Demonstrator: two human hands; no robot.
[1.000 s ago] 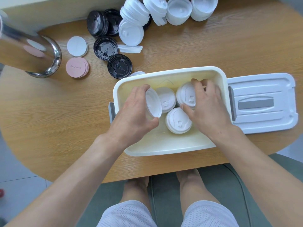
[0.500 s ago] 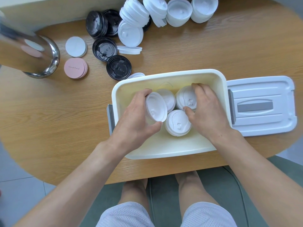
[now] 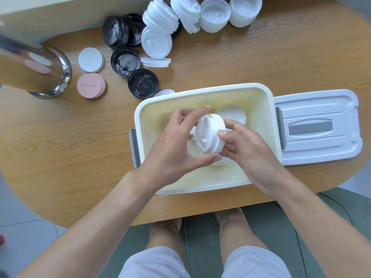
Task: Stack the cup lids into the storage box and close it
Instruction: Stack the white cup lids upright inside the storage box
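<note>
Over the open cream rectangular plastic storage box (image 3: 261, 109) near the front of the round wooden surface (image 3: 60, 149), both hands are gripping a tilted stack of white plastic cup lids (image 3: 209, 136), the left hand (image 3: 176, 151) curling round its left side and the right hand (image 3: 247, 151) pinching its right. Another white lid stack (image 3: 232, 115) is lying inside, at the far right. To the right, the box's white lid with a grey handle (image 3: 317, 127) is lying flat, while black plastic lids (image 3: 143, 83) and more white lid stacks (image 3: 160, 19) are sitting at the far side.

Matt wood-grain table (image 3: 220, 63), smooth plastic box (image 3: 269, 109), glossy black lids (image 3: 143, 83), mirror-bright, probably steel canister (image 3: 50, 77).
</note>
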